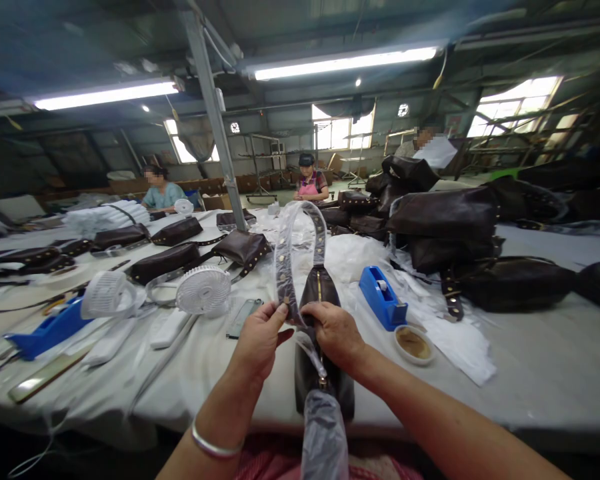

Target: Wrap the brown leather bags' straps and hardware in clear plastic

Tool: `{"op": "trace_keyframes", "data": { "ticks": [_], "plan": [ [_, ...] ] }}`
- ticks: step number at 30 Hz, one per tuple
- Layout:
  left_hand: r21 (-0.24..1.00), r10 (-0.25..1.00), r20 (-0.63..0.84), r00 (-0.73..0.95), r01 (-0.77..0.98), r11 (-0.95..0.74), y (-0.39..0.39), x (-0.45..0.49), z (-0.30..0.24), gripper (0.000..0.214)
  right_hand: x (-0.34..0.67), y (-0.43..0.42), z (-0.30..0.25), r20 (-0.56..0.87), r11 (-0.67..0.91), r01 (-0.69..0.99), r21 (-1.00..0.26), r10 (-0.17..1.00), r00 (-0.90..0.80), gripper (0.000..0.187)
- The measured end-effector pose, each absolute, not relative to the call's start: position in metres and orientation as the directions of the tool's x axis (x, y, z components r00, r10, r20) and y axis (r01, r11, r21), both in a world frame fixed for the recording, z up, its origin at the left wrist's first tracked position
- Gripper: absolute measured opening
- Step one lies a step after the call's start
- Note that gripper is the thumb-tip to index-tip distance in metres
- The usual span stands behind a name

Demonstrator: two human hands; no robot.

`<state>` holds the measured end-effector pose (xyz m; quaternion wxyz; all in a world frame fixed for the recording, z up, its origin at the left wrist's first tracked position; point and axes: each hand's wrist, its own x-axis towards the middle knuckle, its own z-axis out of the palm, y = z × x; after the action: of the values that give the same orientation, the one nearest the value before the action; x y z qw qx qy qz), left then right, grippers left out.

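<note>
A dark brown handbag (303, 390) stands on the table edge before me, with a brass zipper along its top. Its studded strap (283, 267) arches up in a clear plastic sleeve. My left hand (260, 333) is closed, thumb and fingers pinching the strap near its lower end. Close beside it, my right hand (337, 333) is also closed on the strap's plastic-covered edge, just above the bag's top; its fingertips are partly hidden. Another plastic-wrapped piece (325, 433) hangs from the bag's near end toward my lap.
A blue tape dispenser (383, 298) and a small round dish (414, 345) are at the right. White fans (203, 291), a phone (244, 318) and another blue dispenser (47, 330) lie left. Dark bags (445, 213) are piled at right. Several people sit or stand beyond.
</note>
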<state>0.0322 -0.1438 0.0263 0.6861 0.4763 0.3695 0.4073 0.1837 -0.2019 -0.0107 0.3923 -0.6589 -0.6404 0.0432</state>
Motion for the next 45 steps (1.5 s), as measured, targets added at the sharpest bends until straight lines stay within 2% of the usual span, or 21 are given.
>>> {"op": "trace_keyframes", "data": {
  "ticks": [5,11,16,21,25,27,31,36,38,42,45],
  "plan": [
    [0.942,0.885,-0.163,0.436,-0.198,0.271,-0.141,0.034,0.027,0.045,0.183,-0.202,-0.015,0.504,0.138,0.868,-0.477,0.852,0.142,0.033],
    [0.957,0.888,-0.152,0.435,-0.161,0.242,-0.146,0.041,0.019,0.041,0.180,-0.202,-0.014,0.545,0.136,0.924,-0.357,0.834,0.088,0.024],
    [0.979,0.918,-0.141,0.369,-0.085,0.185,-0.150,0.045,0.001,0.039,0.178,-0.201,-0.018,0.526,0.121,0.935,-0.334,0.847,0.079,0.021],
    [0.977,0.884,-0.154,0.442,-0.066,0.203,-0.149,0.045,-0.008,0.046,0.178,-0.201,-0.020,0.523,0.157,0.924,-0.348,0.850,0.052,0.022],
    [0.977,0.871,-0.149,0.468,-0.065,0.202,-0.149,0.046,-0.008,0.047,0.176,-0.201,-0.017,0.507,0.164,0.886,-0.433,0.857,0.090,0.026],
    [0.983,0.883,-0.128,0.451,-0.059,0.172,-0.150,0.048,-0.009,0.047,0.174,-0.201,-0.017,0.486,0.124,0.865,-0.486,0.861,0.150,0.034],
    [0.994,0.917,-0.061,0.393,-0.056,0.090,-0.152,0.053,-0.012,0.048,0.169,-0.202,-0.018,0.451,0.076,0.871,-0.486,0.875,0.176,0.051],
    [0.999,0.932,0.032,0.361,-0.007,-0.031,-0.152,0.055,-0.013,0.053,0.167,-0.203,-0.020,0.470,0.089,0.842,-0.533,0.858,0.207,0.055],
    [0.997,0.933,0.067,0.353,0.023,-0.080,-0.151,0.053,-0.013,0.053,0.169,-0.204,-0.016,0.443,0.090,0.819,-0.567,0.871,0.211,0.053],
    [0.981,0.947,0.144,0.286,0.084,-0.175,-0.143,0.045,-0.007,0.053,0.177,-0.211,-0.001,0.427,0.149,0.726,-0.671,0.879,0.214,0.035],
    [0.959,0.958,0.224,0.182,0.133,-0.249,-0.139,0.040,-0.001,0.050,0.177,-0.218,0.011,0.351,0.171,0.527,-0.833,0.899,0.263,0.024]
  ]
}}
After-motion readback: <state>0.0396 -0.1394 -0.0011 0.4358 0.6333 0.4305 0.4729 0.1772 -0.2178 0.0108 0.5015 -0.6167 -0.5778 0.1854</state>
